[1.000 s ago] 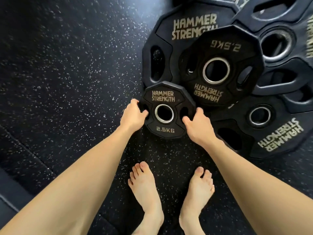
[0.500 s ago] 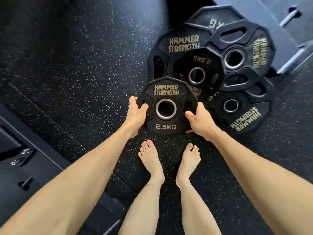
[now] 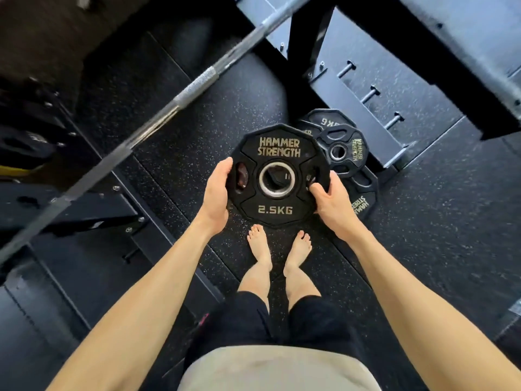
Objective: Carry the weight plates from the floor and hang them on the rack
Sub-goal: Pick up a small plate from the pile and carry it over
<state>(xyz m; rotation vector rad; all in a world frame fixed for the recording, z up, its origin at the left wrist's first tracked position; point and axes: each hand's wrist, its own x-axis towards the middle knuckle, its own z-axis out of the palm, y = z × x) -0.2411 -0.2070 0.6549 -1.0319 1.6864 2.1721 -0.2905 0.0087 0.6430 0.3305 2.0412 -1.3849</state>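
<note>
Your left hand and right hand grasp one 2.5 kg plate; floor pile remains, nothing visibly racked.

Arms: left bare, no sleeves seen.
Top: beige fabric, worn at torso.
Shorts: black, ended above knees.
Feet: bare, no footwear worn.

Single wide-angle view from the head, looking steeply down past both forearms to the bare feet and the speckled floor, near the hands.
</note>
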